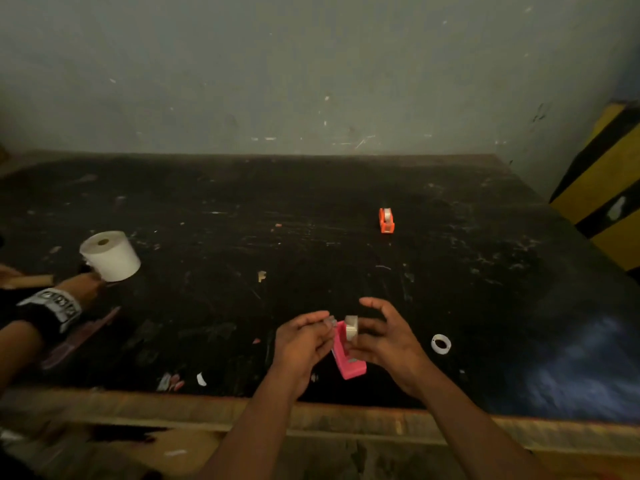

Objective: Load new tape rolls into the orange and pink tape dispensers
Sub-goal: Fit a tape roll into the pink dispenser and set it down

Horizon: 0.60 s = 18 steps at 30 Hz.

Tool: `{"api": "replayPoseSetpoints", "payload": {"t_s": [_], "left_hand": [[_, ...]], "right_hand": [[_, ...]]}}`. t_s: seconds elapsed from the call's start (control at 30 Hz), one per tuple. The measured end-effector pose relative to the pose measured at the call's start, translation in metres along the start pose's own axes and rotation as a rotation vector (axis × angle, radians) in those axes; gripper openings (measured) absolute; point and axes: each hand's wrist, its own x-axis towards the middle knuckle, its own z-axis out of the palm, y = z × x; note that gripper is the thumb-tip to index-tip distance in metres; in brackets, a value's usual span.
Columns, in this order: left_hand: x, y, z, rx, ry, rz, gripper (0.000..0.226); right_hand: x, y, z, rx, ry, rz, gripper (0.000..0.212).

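The pink tape dispenser (348, 362) stands on the black table near its front edge, between my hands. A clear tape roll (351, 328) is at the top of the dispenser, held by the fingers of my right hand (386, 336). My left hand (303, 337) pinches the loose end of the tape (330, 321) just left of the roll. The orange tape dispenser (387, 220) stands farther back on the right with a roll in it, away from both hands.
An empty white tape core (441, 343) lies right of my right hand. A large white paper roll (110, 256) stands at the left, with another person's hand (83, 285) beside it. Scraps litter the black table (242, 237). A yellow-and-black block (606, 188) is at the right.
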Motion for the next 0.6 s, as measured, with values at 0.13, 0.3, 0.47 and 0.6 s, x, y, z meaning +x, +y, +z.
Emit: {"api": "replayPoseSetpoints", "payload": {"t_s": [0.13,0.3,0.47,0.6], "left_hand": [[0.005,0.001,0.01,-0.019,-0.027,-0.031,0.019],[0.013,0.008,0.024,-0.001,-0.029,-0.062,0.024],[0.011,0.011,0.046,0.051,-0.021,-0.087,0.024],[0.007,0.006,0.061,0.098,-0.024,-0.079,0.026]], "right_hand": [[0.011,-0.01,-0.011,-0.09,-0.081,-0.018,0.049],[0.028,-0.032,-0.03,-0.024,-0.199,0.068,0.043],[0.041,-0.043,-0.051,-0.042,-0.249,0.091,0.024],[0.043,-0.049,-0.071,-0.074,-0.291,0.1,0.02]]}}
